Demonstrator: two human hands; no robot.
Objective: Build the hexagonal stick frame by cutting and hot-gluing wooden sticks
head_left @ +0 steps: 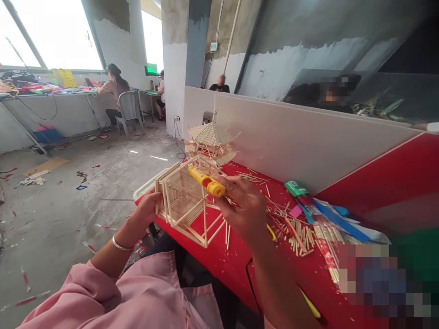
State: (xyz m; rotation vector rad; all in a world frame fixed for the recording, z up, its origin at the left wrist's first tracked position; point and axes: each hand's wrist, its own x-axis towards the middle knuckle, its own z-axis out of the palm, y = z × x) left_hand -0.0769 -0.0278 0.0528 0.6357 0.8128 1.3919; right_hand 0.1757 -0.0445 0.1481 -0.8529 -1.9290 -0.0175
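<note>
My left hand (150, 205) is closed on the left edge of a frame of thin wooden sticks (183, 196), holding it tilted above the red table's front edge. Its far face is filled with sticks in nested polygon rings; bare struts stick out on the near side. In my right hand (245, 205) is a yellow plastic tool (207, 181) with a rounded end, held over the upper right of the frame. I cannot make out the tool's exact kind. Behind the frame stands a pagoda model (212, 139) of the same sticks, with a pointed roof.
Loose sticks (302, 237), red-handled pliers (283, 226), a green can (297, 189) and bagged sticks (327, 249) lie on the red table (236, 274). A black cord (252, 283) hangs near my right forearm. A pale partition (267, 132) borders the back. Other people sit farther off.
</note>
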